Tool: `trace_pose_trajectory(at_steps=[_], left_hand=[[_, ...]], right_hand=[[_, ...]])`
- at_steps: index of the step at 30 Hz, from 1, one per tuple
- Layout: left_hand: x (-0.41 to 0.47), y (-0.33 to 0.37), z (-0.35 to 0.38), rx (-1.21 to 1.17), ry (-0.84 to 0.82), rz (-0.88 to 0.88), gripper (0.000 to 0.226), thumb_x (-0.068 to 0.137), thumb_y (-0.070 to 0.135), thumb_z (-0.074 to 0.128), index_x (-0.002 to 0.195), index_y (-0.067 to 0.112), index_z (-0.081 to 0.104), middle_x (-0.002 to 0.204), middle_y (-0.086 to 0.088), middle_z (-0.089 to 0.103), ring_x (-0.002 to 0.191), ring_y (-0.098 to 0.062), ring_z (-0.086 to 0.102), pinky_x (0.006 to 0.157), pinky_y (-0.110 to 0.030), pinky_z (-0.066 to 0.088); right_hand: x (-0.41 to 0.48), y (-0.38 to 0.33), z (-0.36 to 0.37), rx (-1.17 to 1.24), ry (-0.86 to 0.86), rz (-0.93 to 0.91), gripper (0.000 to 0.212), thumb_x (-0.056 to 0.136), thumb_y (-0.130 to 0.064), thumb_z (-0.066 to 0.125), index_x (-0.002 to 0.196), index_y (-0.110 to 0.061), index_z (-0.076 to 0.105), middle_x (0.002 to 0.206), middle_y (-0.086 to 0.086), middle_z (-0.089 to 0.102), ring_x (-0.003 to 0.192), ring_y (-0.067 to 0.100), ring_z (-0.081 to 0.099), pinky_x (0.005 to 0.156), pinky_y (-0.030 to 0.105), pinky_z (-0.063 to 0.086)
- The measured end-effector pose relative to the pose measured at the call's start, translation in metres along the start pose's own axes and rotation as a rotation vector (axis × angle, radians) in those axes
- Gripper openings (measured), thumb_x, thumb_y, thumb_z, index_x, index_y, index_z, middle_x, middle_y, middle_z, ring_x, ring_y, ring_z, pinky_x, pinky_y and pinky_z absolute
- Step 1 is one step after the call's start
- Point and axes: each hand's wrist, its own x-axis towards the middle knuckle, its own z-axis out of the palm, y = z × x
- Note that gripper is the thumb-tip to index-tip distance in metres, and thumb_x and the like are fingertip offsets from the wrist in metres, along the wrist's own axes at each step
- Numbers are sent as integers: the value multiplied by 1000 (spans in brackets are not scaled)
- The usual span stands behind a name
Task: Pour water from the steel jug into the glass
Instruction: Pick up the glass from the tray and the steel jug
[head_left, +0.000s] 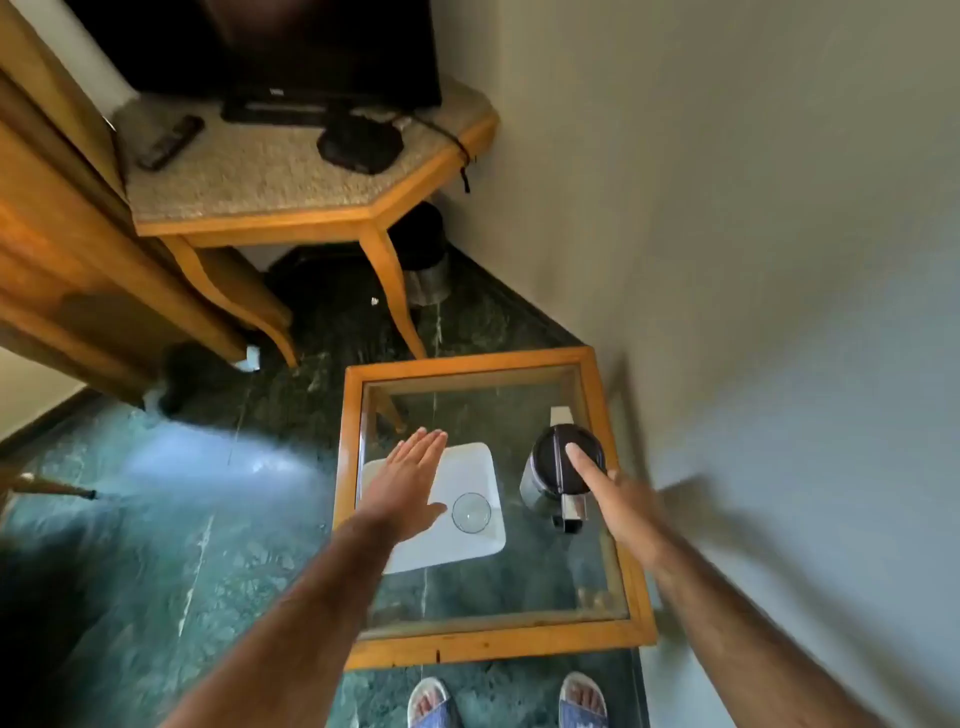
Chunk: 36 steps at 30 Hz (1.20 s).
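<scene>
Jug (558, 470) bears no readable label; both hands' fingers spread, empty, right (621, 501) perhaps touching lid.

Glass (471, 512) on tray (480, 540), jug (558, 475) right of it, both on table (613, 636).

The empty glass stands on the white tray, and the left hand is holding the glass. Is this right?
Not quite. The head view shows the left hand flat and open over the white tray, beside the glass, not holding it. The glass does stand empty on the tray.
</scene>
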Motion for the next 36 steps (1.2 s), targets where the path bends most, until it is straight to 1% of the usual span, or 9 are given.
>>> trace_pose_trajectory(at_steps=[5, 8, 11, 14, 16, 19, 25, 29, 36], left_hand=[[10, -14, 82, -258, -173, -208, 109, 78, 31, 90, 162, 19, 23, 167, -3, 29, 152, -26, 30, 120, -43, 30], [10, -16, 120, -343, -196, -228, 107, 74, 31, 92, 160, 21, 29, 162, -3, 39, 144, -26, 42, 117, -42, 35], [11, -21, 157, -444, -128, -258, 97, 71, 31, 94, 151, 27, 41, 151, 1, 52, 127, -16, 53, 112, -39, 42], [14, -25, 184, -572, -32, -299, 86, 68, 29, 95, 141, 30, 50, 136, 9, 60, 117, -13, 56, 107, -32, 45], [19, -27, 197, -622, 12, -315, 82, 68, 29, 96, 137, 30, 52, 127, 17, 58, 116, -14, 58, 103, -28, 46], [28, -27, 211, -648, 60, -316, 77, 68, 32, 95, 130, 36, 52, 122, 19, 58, 110, -11, 58, 96, -22, 46], [32, -20, 216, -684, 159, -320, 72, 69, 32, 93, 121, 52, 47, 113, 28, 60, 103, -5, 60, 88, -15, 45], [25, -14, 196, -728, 232, -316, 75, 66, 38, 91, 113, 69, 41, 109, 47, 56, 110, 15, 51, 79, -2, 38], [13, -10, 133, -756, 259, -251, 71, 65, 39, 90, 121, 44, 47, 113, 28, 60, 105, -3, 60, 81, -17, 53]], right_hand=[[31, 59, 49, 130, -93, 155, 96, 48, -113, 47, 85, -29, 73, 90, -11, 66, 84, 9, 60, 84, 39, 52], [35, 84, 73, 248, -107, 87, 86, 55, -110, 46, 89, -41, 83, 106, -11, 68, 95, 3, 59, 79, 31, 48], [37, 100, 100, 408, -15, -3, 75, 67, -103, 51, 82, -36, 80, 101, -5, 77, 100, 8, 68, 85, 44, 54], [39, 103, 122, 632, 164, -105, 68, 68, -95, 62, 68, -27, 69, 87, -4, 80, 90, 9, 73, 72, 31, 50], [40, 103, 134, 739, 269, -174, 66, 71, -90, 65, 71, -24, 66, 76, -2, 74, 77, 10, 69, 71, 17, 52], [45, 105, 147, 848, 347, -232, 70, 73, -86, 67, 71, -17, 60, 65, -7, 63, 68, 11, 59, 69, 11, 48], [54, 116, 143, 898, 238, -329, 60, 90, -56, 66, 61, -12, 38, 61, -3, 39, 67, 25, 36, 72, 33, 36], [61, 113, 115, 974, 197, -303, 58, 85, -48, 70, 61, -13, 31, 58, -5, 37, 65, 21, 35, 74, 34, 33], [49, 93, 68, 937, 121, -341, 46, 83, -46, 73, 52, -28, 45, 52, -12, 37, 56, 13, 33, 63, 33, 27]])
